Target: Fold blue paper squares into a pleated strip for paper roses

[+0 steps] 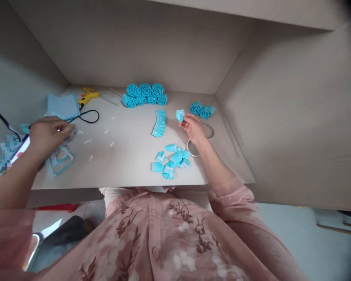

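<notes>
Your right hand [194, 128], right of centre: thumb and fingertips pinch a small blue piece [179, 114]. Loose blue petals [177, 157] lie heaped lower centre. Your left hand [48, 134], left of frame: fingers curled; cannot tell whether they grip anything. Blue roses [145, 89], upper centre.

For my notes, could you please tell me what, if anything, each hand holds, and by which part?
The right hand holds a blue piece by its lower right part; whether the left hand holds anything cannot be told.
</notes>
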The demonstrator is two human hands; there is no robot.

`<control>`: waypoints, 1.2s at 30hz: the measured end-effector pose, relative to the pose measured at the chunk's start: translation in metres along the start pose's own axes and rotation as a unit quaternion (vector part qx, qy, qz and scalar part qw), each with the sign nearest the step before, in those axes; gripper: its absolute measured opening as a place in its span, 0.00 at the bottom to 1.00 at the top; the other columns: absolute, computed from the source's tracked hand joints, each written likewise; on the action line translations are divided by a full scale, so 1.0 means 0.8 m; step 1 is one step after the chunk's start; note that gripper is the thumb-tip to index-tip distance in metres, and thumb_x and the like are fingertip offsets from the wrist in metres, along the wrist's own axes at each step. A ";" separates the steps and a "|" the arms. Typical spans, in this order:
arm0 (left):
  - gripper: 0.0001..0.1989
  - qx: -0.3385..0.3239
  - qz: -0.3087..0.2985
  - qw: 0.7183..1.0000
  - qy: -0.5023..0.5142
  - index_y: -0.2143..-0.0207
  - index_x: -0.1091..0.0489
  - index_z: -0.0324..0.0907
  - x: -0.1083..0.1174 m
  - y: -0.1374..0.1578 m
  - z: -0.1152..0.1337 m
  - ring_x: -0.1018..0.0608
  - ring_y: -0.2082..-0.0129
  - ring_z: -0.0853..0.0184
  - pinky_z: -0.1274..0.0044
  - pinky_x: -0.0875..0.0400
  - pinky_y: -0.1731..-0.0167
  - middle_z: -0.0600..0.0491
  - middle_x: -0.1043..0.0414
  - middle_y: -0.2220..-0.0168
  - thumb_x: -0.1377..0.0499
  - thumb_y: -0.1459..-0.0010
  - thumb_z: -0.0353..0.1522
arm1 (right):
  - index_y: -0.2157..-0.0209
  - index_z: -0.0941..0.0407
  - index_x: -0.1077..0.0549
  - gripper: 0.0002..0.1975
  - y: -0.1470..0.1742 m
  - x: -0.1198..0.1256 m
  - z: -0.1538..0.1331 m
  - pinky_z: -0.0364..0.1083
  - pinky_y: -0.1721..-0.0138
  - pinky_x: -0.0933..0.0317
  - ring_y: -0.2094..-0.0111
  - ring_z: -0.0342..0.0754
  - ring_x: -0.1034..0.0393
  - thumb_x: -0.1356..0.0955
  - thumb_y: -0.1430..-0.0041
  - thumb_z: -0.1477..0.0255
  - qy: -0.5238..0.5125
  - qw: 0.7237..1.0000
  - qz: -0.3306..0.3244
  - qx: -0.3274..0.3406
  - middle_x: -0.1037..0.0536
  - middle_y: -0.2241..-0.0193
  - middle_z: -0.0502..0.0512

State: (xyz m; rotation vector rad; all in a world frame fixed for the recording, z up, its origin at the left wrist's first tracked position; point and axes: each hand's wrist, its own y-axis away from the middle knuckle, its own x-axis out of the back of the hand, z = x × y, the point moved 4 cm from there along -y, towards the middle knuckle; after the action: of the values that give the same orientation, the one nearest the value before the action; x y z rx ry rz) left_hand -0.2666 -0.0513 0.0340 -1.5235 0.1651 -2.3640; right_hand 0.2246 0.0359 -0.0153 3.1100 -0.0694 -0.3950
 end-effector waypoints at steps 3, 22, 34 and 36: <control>0.15 -0.070 -0.001 0.993 -0.097 0.55 0.28 0.54 0.003 0.001 0.013 0.34 0.40 0.53 0.59 0.45 0.38 0.64 0.34 0.38 0.38 0.48 0.37 | 0.68 0.53 0.30 0.12 -0.001 0.003 -0.001 0.44 0.62 0.29 0.71 0.41 0.26 0.26 0.54 0.67 -0.020 1.000 0.005 -0.005 0.23 0.73 0.46; 0.17 -0.150 -0.127 0.970 0.146 0.54 0.21 0.39 -0.237 -0.113 0.277 0.22 0.53 0.58 0.74 0.32 0.52 0.46 0.20 0.51 0.46 0.38 0.35 | 0.67 0.52 0.29 0.17 0.007 0.002 -0.008 0.42 0.64 0.28 0.71 0.40 0.27 0.23 0.58 0.63 -0.039 0.999 -0.004 0.000 0.23 0.73 0.45; 0.05 -0.098 -0.163 0.960 0.208 0.69 0.23 0.39 -0.255 -0.126 0.297 0.23 0.59 0.61 0.74 0.33 0.57 0.48 0.19 0.62 0.40 0.45 0.30 | 0.64 0.52 0.24 0.19 0.008 0.003 -0.008 0.43 0.64 0.28 0.71 0.40 0.28 0.22 0.60 0.63 -0.041 0.999 -0.010 -0.012 0.20 0.69 0.46; 0.04 -0.075 -0.180 0.927 0.320 0.71 0.26 0.38 -0.242 -0.121 0.300 0.23 0.63 0.65 0.75 0.32 0.58 0.50 0.21 0.66 0.40 0.46 0.29 | 0.65 0.52 0.23 0.21 0.007 0.002 -0.012 0.43 0.64 0.28 0.71 0.40 0.27 0.20 0.63 0.61 -0.046 0.999 -0.014 -0.003 0.20 0.69 0.46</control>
State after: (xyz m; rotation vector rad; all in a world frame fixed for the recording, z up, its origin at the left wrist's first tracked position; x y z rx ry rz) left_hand 0.0037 0.1221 -0.0059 -0.8244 0.2324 -3.1427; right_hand 0.2285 0.0299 -0.0067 3.0890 -0.0255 -0.5386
